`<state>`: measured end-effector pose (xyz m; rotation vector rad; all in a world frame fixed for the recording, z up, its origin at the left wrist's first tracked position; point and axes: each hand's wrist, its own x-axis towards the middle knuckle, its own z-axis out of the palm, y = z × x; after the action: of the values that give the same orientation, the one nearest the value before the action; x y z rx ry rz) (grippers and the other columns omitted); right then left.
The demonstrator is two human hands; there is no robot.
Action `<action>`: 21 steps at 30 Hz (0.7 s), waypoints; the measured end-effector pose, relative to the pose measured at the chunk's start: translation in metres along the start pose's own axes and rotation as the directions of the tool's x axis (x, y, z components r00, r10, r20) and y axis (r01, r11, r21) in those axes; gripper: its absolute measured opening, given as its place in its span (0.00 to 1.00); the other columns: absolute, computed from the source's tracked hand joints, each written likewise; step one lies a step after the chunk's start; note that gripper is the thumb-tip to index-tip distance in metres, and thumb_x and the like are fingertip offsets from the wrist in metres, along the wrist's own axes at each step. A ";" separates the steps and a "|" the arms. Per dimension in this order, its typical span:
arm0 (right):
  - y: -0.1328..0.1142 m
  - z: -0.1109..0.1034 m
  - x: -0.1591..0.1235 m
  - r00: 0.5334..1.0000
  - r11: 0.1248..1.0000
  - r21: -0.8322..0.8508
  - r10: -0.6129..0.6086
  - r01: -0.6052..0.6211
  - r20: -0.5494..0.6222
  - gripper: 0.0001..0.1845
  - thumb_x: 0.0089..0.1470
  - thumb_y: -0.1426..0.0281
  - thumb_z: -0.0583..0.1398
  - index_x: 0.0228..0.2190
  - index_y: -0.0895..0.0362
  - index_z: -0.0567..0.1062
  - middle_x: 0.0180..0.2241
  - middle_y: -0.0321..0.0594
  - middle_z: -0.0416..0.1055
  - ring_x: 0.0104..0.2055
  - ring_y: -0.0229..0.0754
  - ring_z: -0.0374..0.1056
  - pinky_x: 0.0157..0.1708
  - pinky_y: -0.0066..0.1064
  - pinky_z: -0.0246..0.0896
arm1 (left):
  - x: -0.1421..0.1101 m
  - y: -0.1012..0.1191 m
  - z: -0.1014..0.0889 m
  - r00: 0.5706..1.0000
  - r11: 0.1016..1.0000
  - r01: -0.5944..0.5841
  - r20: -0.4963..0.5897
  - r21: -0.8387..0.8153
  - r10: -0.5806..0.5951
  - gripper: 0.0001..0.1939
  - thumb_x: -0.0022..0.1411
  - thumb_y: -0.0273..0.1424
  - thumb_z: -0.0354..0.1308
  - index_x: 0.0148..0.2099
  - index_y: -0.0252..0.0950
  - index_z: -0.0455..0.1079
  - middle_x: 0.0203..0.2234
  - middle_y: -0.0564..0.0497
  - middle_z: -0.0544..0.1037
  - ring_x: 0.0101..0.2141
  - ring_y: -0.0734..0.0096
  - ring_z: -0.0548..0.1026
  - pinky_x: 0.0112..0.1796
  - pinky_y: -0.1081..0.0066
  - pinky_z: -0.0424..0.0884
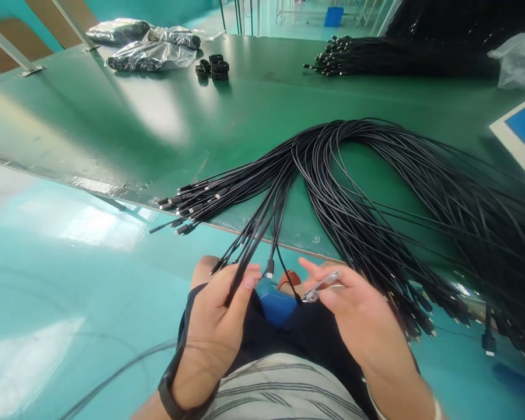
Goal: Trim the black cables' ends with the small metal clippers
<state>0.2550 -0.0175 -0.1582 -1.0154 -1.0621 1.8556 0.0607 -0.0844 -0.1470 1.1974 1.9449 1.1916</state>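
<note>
A large bundle of black cables (pixel 376 192) lies looped on the green table (pixel 114 134), with connector ends spilling over the near edge. My left hand (pixel 219 326) is closed round a few cables (pixel 249 256) pulled down from the bundle toward my lap. My right hand (pixel 359 315) pinches a small shiny silver piece (pixel 321 287) between thumb and fingers, next to one cable's connector end (pixel 297 297). A loose connector (pixel 270 268) hangs between the two hands.
Coiled black cables (pixel 213 67) and shiny plastic bags (pixel 149 52) sit at the table's far left. Another cable bundle (pixel 376 55) lies far right. A white-framed blue tray (pixel 522 134) is at the right edge. The floor is teal.
</note>
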 end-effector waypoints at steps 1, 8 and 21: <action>0.002 0.004 0.008 0.999 1.000 0.007 0.017 -0.017 0.034 0.04 0.53 0.68 0.67 0.32 0.51 0.78 0.36 0.40 0.78 0.65 0.50 0.54 0.63 0.45 0.42 | 0.002 -0.002 -0.001 1.000 1.000 -0.009 0.013 0.008 0.009 0.12 0.65 0.35 0.54 0.42 0.41 0.79 0.41 0.47 0.82 0.41 0.60 0.78 0.43 0.64 0.74; 0.014 0.038 0.052 0.969 0.970 0.205 0.080 -0.130 0.235 0.14 0.48 0.59 0.68 0.33 0.54 0.74 0.31 0.39 0.75 0.40 0.45 0.72 0.48 0.41 0.62 | 0.002 -0.016 -0.010 0.992 0.998 0.055 0.114 0.015 -0.057 0.14 0.64 0.39 0.56 0.45 0.41 0.79 0.43 0.46 0.81 0.46 0.56 0.77 0.51 0.59 0.70; -0.060 0.000 0.037 0.984 0.955 -0.297 0.043 0.010 0.172 0.09 0.48 0.65 0.66 0.28 0.55 0.72 0.27 0.35 0.70 0.29 0.40 0.66 0.32 0.32 0.59 | 0.020 -0.038 -0.034 0.804 0.855 0.456 0.527 -0.247 -0.276 0.27 0.55 0.57 0.57 0.35 0.36 0.74 0.22 0.49 0.78 0.18 0.72 0.71 0.22 0.73 0.68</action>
<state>0.2536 0.0369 -0.1140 -1.0437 -1.4773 1.8622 0.0093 -0.0878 -0.1652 0.7640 1.4180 0.8869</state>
